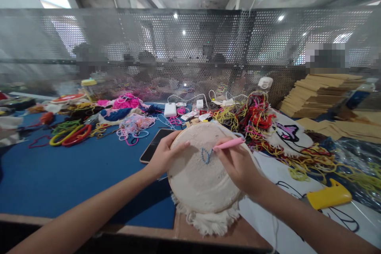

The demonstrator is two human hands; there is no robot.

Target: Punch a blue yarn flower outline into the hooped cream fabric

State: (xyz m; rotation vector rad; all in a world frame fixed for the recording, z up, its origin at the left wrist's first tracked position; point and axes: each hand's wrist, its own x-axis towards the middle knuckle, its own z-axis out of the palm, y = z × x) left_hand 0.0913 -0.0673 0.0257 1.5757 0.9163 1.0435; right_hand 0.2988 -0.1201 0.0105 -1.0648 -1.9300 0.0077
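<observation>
A round embroidery hoop (205, 192) with cream cloth stretched in it is tilted up at the table's front edge, frayed cloth hanging below. My left hand (163, 152) grips its left rim, thumb lying on the cloth and the other fingers hidden behind. Between the fingers of my right hand (241, 166) is a pink-handled punch needle (230, 143), its tip end at the cloth. Just left of that tip, blue stitches (205, 156) form a small leaf-like outline. A dark phone (155, 145) lies beside my left hand, partly covered by it.
Yarn heaps (135, 125) lie at the back left, near red-handled scissors (77, 135). More tangled yarn (258, 115) is at right. A yellow-handled tool (329, 196) rests on drawn-on white paper (262, 214). Brown paper pieces (315, 91) are stacked before a perforated screen (190, 39).
</observation>
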